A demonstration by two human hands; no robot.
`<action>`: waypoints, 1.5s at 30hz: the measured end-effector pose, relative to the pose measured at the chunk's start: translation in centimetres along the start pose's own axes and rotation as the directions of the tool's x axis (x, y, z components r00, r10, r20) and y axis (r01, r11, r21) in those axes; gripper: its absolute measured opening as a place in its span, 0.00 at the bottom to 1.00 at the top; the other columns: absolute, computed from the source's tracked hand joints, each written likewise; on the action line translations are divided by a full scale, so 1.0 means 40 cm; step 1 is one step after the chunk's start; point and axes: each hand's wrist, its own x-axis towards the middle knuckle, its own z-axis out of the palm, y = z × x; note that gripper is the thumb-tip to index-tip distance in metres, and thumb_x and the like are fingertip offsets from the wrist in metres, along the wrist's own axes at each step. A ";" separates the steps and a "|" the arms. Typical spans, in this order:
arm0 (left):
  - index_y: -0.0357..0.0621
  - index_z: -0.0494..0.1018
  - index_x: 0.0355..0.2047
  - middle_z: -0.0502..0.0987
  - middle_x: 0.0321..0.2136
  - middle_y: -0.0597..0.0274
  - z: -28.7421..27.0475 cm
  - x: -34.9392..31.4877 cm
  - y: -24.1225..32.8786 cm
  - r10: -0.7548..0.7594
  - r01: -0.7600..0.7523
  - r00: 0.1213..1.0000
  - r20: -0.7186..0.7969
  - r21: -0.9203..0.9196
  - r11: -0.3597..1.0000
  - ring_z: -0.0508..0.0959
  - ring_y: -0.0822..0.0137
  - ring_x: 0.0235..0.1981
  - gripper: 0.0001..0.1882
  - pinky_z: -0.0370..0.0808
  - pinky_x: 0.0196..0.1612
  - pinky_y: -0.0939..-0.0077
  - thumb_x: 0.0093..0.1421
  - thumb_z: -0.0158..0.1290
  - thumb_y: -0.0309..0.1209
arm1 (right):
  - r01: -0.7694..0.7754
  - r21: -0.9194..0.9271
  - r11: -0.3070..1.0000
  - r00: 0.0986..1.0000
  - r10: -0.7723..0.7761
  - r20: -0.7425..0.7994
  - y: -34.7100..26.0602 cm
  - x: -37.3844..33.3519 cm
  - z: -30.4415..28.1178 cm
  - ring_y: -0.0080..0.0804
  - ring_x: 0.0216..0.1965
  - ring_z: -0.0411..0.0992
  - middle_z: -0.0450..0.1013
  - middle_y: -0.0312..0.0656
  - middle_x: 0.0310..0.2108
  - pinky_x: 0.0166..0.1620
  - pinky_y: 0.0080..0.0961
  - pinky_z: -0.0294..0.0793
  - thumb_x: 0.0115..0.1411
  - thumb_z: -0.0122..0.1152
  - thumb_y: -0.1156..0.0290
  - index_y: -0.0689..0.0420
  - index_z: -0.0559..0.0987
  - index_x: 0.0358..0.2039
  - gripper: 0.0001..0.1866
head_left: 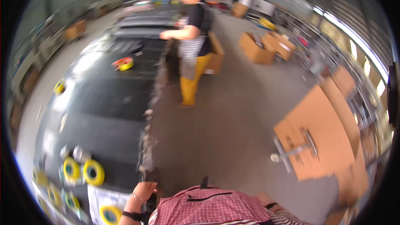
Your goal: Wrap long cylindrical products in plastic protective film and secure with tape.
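Observation:
My left hand [145, 191] is at the near right edge of a long dark-topped table [116, 137], wrist bent, a bracelet and black band on the arm. Its fingers curl away and blur; I see nothing in them. Close to it on the tabletop are yellow rolls of tape [93, 172] and a white printed sheet [96, 200], with another tape roll [111, 215] on the sheet. My right hand [262, 199] hangs low beside the pink checked apron [208, 208] on my body. Motion smears it, and its fingers cannot be made out.
A person [195, 37] in yellow trousers stands at the table's right side farther along, hands over dark sheets [143, 20]. A red and yellow tape dispenser [123, 63] lies mid-table. Large flat cardboard [321, 133] leans on a metal stand at right; open cartons [256, 48] sit beyond.

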 end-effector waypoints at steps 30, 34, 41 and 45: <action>0.47 0.81 0.42 0.83 0.36 0.60 0.309 1.065 0.444 -0.768 0.777 0.558 0.314 0.126 0.616 0.82 0.61 0.40 0.25 0.75 0.46 0.65 0.67 0.41 0.50 | 0.115 -0.090 0.989 0.844 -0.145 -0.517 0.940 1.010 -1.053 0.34 0.26 0.73 0.78 0.41 0.27 0.29 0.33 0.72 0.58 0.56 0.64 0.55 0.80 0.34 0.10; 0.52 0.72 0.58 0.69 0.61 0.53 0.357 1.075 0.454 -0.587 0.541 0.765 0.265 0.231 0.809 0.64 0.54 0.65 0.27 0.61 0.65 0.59 0.65 0.45 0.51 | 0.195 -0.338 0.921 0.872 -0.320 -0.370 0.884 1.335 -1.390 0.34 0.29 0.74 0.79 0.41 0.29 0.31 0.33 0.73 0.57 0.57 0.64 0.54 0.81 0.35 0.10; 0.47 0.81 0.39 0.83 0.36 0.61 0.157 1.587 0.623 -0.600 0.592 0.749 0.279 0.125 0.796 0.81 0.63 0.41 0.16 0.76 0.46 0.64 0.63 0.49 0.43 | 0.266 -0.549 0.793 0.932 -0.358 -0.065 0.795 1.592 -1.590 0.35 0.33 0.76 0.79 0.40 0.31 0.35 0.33 0.75 0.56 0.58 0.65 0.52 0.81 0.37 0.10; 0.45 0.83 0.38 0.83 0.37 0.57 0.133 1.830 0.653 -0.394 0.442 0.894 0.212 -0.274 0.854 0.81 0.60 0.40 0.20 0.75 0.47 0.64 0.61 0.50 0.47 | 0.199 -0.521 0.830 0.970 -0.243 -0.017 0.824 1.614 -1.545 0.36 0.35 0.77 0.79 0.39 0.32 0.37 0.32 0.76 0.55 0.59 0.65 0.51 0.81 0.38 0.11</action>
